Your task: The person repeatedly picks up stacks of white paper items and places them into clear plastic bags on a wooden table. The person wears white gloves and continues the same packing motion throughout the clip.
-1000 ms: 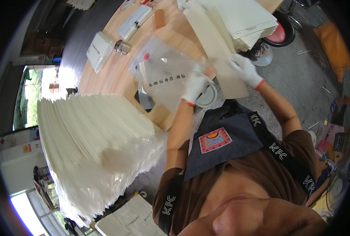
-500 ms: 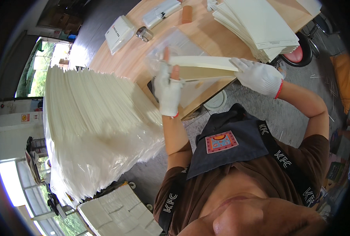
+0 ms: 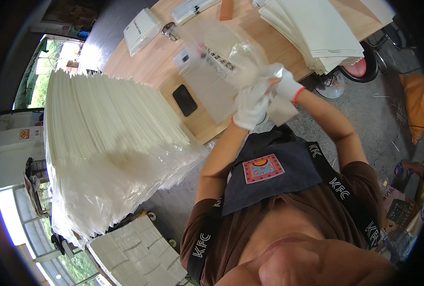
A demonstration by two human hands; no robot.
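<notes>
Over the near table edge, my gloved left hand (image 3: 252, 105) and gloved right hand (image 3: 286, 83) are together, fingers closed on a clear plastic bag (image 3: 233, 55) with dark print. The bag spreads out beyond them over the table. A cream sheet (image 3: 283, 112) shows below my hands; how it sits in the bag is hidden. More clear bags (image 3: 209, 93) lie flat to the left of my hands, beside a black phone (image 3: 184, 100).
A tall plastic-wrapped stack of white sheets (image 3: 112, 119) stands at left, with packed white bundles (image 3: 135, 252) below it. On the wooden table (image 3: 193, 126) are fanned cards (image 3: 312, 28), a wrapped white packet (image 3: 143, 31), a metal cup-like piece (image 3: 169, 31) and an orange block (image 3: 226, 9).
Both hands have come together nearer my body, from holding the cream sheets stretched between them. The bag is now raised in them, and the phone beside it is uncovered.
</notes>
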